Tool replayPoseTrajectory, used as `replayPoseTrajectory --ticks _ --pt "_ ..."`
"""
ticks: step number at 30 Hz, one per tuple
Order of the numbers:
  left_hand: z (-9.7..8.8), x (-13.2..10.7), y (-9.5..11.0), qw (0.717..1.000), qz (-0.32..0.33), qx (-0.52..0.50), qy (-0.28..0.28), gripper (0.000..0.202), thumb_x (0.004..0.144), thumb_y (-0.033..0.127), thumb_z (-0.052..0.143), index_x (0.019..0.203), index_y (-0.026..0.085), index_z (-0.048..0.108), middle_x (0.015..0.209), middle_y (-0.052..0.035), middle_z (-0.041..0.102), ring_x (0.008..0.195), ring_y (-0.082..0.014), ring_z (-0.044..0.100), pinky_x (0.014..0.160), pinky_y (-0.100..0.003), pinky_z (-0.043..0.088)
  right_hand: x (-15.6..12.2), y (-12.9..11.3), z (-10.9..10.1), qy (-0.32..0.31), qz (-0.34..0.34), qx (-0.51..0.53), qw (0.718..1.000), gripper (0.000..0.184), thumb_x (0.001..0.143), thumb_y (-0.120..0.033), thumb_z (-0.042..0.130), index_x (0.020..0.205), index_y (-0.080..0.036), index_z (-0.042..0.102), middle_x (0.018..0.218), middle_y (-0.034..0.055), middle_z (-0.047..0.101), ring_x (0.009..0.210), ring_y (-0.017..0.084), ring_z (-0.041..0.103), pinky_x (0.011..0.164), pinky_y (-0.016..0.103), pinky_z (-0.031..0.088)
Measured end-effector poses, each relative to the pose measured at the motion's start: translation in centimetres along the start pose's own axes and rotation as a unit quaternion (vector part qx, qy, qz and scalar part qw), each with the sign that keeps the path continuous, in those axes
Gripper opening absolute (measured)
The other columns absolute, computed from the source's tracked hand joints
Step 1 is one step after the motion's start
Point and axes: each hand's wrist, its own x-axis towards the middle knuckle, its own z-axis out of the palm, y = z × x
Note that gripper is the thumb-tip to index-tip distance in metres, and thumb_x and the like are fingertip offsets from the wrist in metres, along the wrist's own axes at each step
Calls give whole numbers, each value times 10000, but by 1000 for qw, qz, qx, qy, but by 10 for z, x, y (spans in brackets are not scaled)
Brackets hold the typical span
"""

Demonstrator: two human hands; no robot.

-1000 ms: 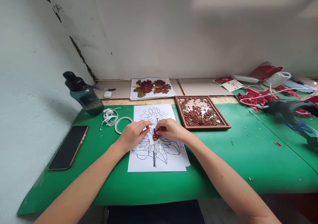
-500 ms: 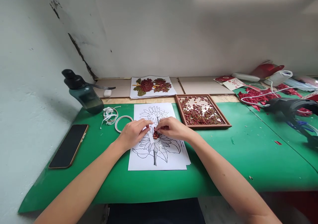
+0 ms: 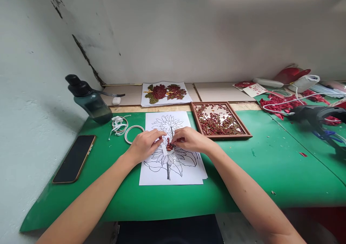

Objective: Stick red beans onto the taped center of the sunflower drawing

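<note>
A sheet of paper (image 3: 151, 177) printed with black-outlined flowers lies in front of me. On the lower flower's centre sits a small cluster of red beans (image 3: 169, 146). At the cluster's left, my left hand (image 3: 146, 145) rests over the sheet, its thumb and forefinger apart with nothing visible between them. My right hand (image 3: 187, 138) is closed in a pinch just right of the beans, its fingertips close to the paper; whatever they hold is too small or hidden to make out. Behind it stands a brown-framed tray (image 3: 221, 138) of red and greenish beans.
Left of the paper lie a phone (image 3: 75, 159), a white ring (image 3: 127, 136), a roll with white strips (image 3: 119, 125) and a dark bottle (image 3: 93, 103). A finished bean picture (image 3: 166, 93) lies at the back. Red scraps (image 3: 279, 102) and a black strap-like object (image 3: 319, 116) are at right.
My right fingertips have shifted slightly to the right, and more of the bean cluster shows. My left hand stays in place. The view has tilted very slightly.
</note>
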Motion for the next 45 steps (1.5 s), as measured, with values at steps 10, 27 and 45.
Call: replayPoseTrajectory --ticks 10,27,45 --pt "3 -1 -1 1000 0 -2 -13 237 1067 238 527 1284 228 621 1081 -42 766 887 -177 743 732 -293 559 0 -2 1 -7 -3 0 1000 239 897 -123 622 975 -191 837 980 67 794 846 178 699 792 324 506" --pt "7 2 5 999 18 -13 28 230 1097 256 477 1306 230 572 1056 -44 749 884 -167 728 752 -295 548 6 -6 16 93 12 44 995 177 925 -161 598 944 -179 773 814 34 723 725 144 582 700 302 414" --pt "7 -2 7 993 81 -5 91 229 1059 322 603 1270 238 577 983 -19 762 817 -149 725 710 -290 542 11 -3 29 12 46 346 937 359 942 -513 686 869 -165 737 727 17 660 672 127 546 625 275 416"
